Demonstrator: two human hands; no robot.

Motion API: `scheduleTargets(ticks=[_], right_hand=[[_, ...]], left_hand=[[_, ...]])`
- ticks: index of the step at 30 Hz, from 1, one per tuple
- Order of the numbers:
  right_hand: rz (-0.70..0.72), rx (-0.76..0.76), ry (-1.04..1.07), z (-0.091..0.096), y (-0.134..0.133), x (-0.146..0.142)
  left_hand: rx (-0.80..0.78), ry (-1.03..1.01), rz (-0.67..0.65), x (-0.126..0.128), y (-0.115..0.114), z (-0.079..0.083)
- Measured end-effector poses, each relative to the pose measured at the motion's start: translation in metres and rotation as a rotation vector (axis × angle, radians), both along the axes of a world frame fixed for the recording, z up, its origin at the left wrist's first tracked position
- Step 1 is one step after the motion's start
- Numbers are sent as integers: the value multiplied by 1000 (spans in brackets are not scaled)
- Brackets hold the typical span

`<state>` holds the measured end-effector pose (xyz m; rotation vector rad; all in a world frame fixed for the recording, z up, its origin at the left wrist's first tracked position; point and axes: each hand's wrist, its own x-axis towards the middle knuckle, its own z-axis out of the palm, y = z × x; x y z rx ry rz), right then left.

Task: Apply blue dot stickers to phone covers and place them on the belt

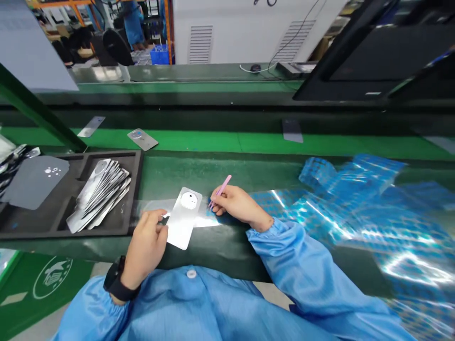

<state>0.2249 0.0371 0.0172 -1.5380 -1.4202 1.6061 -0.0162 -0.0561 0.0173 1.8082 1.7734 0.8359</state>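
Note:
My right hand is closed around pink tweezers. Their tips point down at the edge of a clear strip with blue pieces on the bench. Just left of them lies a silver phone back cover with a round white camera area and dark holes. My left hand is beside the cover's left edge, thumb and index finger apart. The thumb tip is at the edge; whether it presses on the cover I cannot tell.
A black tray at left holds a fanned stack of phone covers and a grey sheet. Shiny blue film spreads over the right side. Single covers lie along the green strip behind. A green post rises at left.

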Motion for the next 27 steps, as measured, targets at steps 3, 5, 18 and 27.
scheduleTargets(ticks=[3, 5, 18, 27], right_hand=[[-19, 11, -36, -5, 1, -1], [-6, 28, -45, -7, 2, -1], [46, 23, -63, -3, 5, -2], [-113, 31, 118, 5, -4, -5]], left_hand=[[-155, -44, -152, -3, -8, 12], [-226, -14, -242, -4, -11, 21], [73, 325, -431, 7, 51, -13], [22, 380, -466, 13, 47, -16]])
